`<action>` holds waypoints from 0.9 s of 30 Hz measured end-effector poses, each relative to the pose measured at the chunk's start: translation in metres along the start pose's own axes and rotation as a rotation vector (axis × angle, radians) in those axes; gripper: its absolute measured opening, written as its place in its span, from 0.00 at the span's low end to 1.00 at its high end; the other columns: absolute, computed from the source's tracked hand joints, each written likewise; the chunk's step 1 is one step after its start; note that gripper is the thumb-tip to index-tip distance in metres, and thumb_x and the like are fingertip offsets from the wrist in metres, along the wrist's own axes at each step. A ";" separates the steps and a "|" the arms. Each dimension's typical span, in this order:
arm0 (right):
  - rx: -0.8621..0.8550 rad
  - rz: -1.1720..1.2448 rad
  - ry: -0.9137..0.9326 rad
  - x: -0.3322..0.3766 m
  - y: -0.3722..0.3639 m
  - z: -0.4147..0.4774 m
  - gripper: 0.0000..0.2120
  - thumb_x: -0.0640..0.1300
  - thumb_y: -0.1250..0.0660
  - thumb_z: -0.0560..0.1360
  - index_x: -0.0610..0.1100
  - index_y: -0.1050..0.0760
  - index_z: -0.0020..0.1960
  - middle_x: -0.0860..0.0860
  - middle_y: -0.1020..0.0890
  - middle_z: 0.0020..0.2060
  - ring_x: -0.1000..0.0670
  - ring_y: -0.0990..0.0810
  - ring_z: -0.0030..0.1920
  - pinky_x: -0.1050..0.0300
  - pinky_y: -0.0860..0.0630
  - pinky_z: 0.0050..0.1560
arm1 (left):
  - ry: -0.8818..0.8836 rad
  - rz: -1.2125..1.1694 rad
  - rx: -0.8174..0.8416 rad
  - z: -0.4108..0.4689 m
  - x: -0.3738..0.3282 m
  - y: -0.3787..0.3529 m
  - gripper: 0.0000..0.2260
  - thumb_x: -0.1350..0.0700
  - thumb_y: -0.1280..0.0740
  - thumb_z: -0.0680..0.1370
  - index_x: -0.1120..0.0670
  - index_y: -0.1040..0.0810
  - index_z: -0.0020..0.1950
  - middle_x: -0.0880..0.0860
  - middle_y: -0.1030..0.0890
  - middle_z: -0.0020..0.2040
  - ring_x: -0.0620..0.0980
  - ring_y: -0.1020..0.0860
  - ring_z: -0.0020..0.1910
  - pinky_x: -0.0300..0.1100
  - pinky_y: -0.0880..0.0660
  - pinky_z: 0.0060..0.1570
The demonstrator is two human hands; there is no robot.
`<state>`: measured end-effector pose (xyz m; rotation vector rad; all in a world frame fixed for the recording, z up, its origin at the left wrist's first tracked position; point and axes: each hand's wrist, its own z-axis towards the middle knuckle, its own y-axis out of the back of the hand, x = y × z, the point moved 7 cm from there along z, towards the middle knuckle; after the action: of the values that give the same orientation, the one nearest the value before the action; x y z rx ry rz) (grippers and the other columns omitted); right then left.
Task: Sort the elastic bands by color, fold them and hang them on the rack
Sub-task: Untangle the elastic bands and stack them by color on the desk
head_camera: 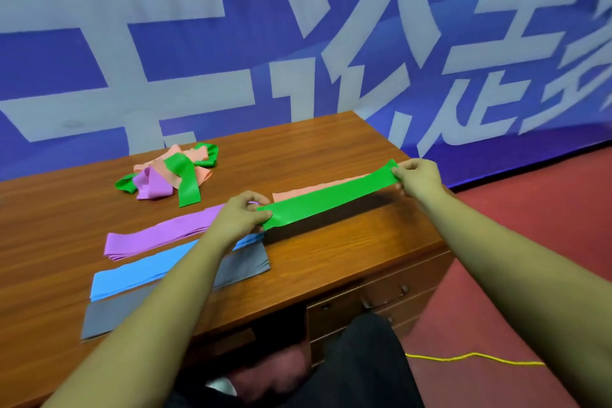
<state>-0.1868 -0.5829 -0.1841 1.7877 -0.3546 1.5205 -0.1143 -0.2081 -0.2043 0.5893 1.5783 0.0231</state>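
Observation:
A green elastic band point(328, 197) is stretched flat just above the wooden desk point(347, 252). My left hand point(243, 214) pinches its near end and my right hand point(419, 175) pinches its far end. Behind it lies a flat pink band point(311, 189). To the left lie flat stacks of purple bands point(159, 237), blue bands point(139, 272) and grey bands point(112, 313); my left forearm crosses the blue and grey ones. A tangled pile point(172, 172) of green, pink and purple bands sits at the back of the desk. No rack is in view.
A blue banner point(298, 43) with large white characters hangs right behind the desk. The desk has drawers point(381, 300) at its front right. Red floor point(530, 242) lies to the right, with a yellow cord point(473, 358) across it. My dark-clothed legs are below the desk edge.

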 end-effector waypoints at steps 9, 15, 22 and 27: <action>0.021 -0.149 -0.066 -0.052 0.004 0.020 0.06 0.38 0.28 0.73 0.42 0.23 0.39 0.45 0.20 0.32 0.48 0.23 0.29 0.51 0.20 0.35 | -0.118 0.455 -0.145 0.028 -0.001 -0.028 0.08 0.62 0.28 0.73 0.53 0.26 0.42 0.51 0.24 0.36 0.50 0.26 0.37 0.40 0.33 0.34; -0.015 -0.415 0.028 -0.053 -0.002 0.034 0.04 0.43 0.28 0.73 0.45 0.21 0.41 0.48 0.18 0.42 0.47 0.21 0.44 0.54 0.24 0.46 | -0.198 0.613 -0.197 0.039 0.001 -0.047 0.04 0.62 0.30 0.74 0.55 0.23 0.44 0.53 0.21 0.39 0.52 0.25 0.40 0.42 0.34 0.39; -0.119 -0.676 0.139 -0.049 -0.015 0.030 0.07 0.44 0.32 0.76 0.43 0.22 0.52 0.43 0.23 0.54 0.42 0.23 0.55 0.48 0.24 0.52 | -0.262 0.898 -0.258 0.041 0.001 -0.051 0.04 0.58 0.32 0.75 0.55 0.19 0.47 0.57 0.25 0.49 0.58 0.28 0.52 0.51 0.29 0.51; -0.074 -0.761 0.396 -0.015 -0.044 0.014 0.16 0.48 0.37 0.77 0.40 0.23 0.60 0.42 0.24 0.57 0.42 0.26 0.58 0.47 0.27 0.59 | -0.273 0.810 -0.301 0.045 -0.005 -0.027 0.04 0.58 0.32 0.74 0.55 0.20 0.48 0.55 0.28 0.49 0.58 0.30 0.52 0.50 0.30 0.51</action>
<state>-0.1522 -0.5661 -0.2137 1.2883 0.4205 1.2244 -0.0820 -0.2481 -0.2146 0.9106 0.9639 0.7437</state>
